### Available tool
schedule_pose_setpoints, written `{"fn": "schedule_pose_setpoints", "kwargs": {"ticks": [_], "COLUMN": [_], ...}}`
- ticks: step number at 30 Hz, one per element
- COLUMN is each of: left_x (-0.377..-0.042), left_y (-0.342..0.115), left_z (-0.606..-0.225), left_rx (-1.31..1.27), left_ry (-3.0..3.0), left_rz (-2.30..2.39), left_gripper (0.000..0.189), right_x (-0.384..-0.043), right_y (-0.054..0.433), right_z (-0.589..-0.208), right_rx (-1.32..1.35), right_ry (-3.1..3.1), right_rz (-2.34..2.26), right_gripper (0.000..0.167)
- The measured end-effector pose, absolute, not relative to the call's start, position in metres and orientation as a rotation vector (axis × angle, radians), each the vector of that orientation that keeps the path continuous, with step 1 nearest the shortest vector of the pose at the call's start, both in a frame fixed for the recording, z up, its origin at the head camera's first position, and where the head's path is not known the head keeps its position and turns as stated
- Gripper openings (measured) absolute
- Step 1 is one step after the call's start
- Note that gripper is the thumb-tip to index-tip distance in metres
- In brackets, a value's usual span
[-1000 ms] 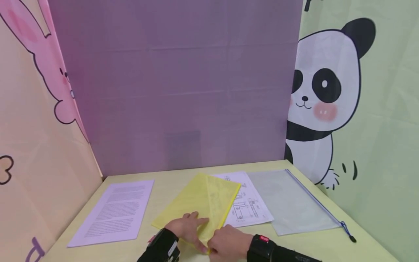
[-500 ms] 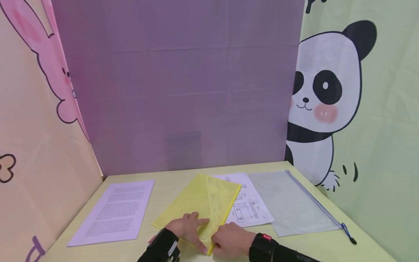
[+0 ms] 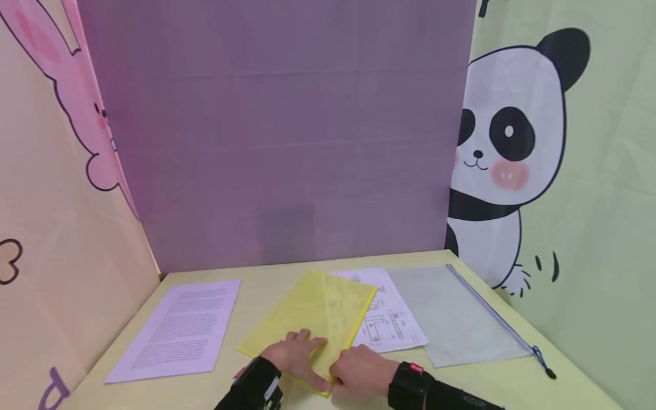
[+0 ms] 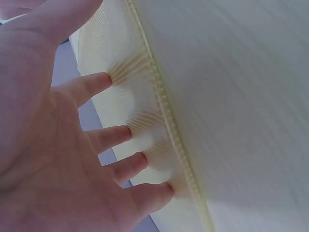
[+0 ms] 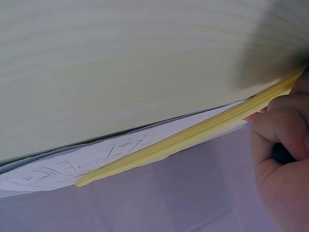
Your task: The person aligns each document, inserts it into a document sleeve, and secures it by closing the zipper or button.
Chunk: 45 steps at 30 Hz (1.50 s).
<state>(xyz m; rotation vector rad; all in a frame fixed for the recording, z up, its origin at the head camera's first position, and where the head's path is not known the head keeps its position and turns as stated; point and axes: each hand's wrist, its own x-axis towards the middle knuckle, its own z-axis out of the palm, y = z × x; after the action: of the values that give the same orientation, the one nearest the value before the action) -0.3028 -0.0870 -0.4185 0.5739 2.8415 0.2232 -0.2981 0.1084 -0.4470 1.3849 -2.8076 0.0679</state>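
A translucent yellow mesh zip pouch (image 3: 294,310) lies slanted on the table, its yellow zipper edge (image 5: 193,137) facing right. My left hand (image 3: 297,356) presses on it with spread, straight fingers; in the left wrist view the fingertips dent the mesh. The left thumb reaches toward the pouch's near corner. At that corner, my right hand (image 3: 363,373) has curled fingers at the zipper edge and grips a small zipper pull (image 5: 282,153), of which only a dark end shows. The slider itself is hidden by the fingers.
A sheet with technical drawings (image 3: 394,327) lies partly under the pouch's right side. Farther right is a clear pouch (image 3: 456,319) with a blue zipper and black-tipped pull (image 3: 544,363). A printed text sheet (image 3: 176,330) lies at the left. A purple panel (image 3: 287,142) stands behind the table.
My right hand has shifted slightly right and away from me along the zipper edge. The left thumb has edged toward the near corner. The papers and pouches stay put.
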Motion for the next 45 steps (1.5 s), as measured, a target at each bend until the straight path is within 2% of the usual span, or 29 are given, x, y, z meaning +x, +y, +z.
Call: {"fn": "schedule_pose_setpoints", "kwargs": {"ticks": [10,45], "left_x": [-0.303,-0.302], "left_y": [-0.086,-0.086], "left_z": [-0.417,-0.417], "left_rx": [0.568,0.613], "left_ry": [2.851,2.844], "left_rz": [0.199,0.212], "left_gripper": [0.091,0.083], "right_x": [-0.307,-0.317], "right_y": [0.113,0.12], "right_z": [-0.448,-0.443], "right_rx": [1.271,1.174], "right_ry": [-2.786,-2.876], "right_rz": [0.013,0.073], "right_gripper": [0.034,0.032]}}
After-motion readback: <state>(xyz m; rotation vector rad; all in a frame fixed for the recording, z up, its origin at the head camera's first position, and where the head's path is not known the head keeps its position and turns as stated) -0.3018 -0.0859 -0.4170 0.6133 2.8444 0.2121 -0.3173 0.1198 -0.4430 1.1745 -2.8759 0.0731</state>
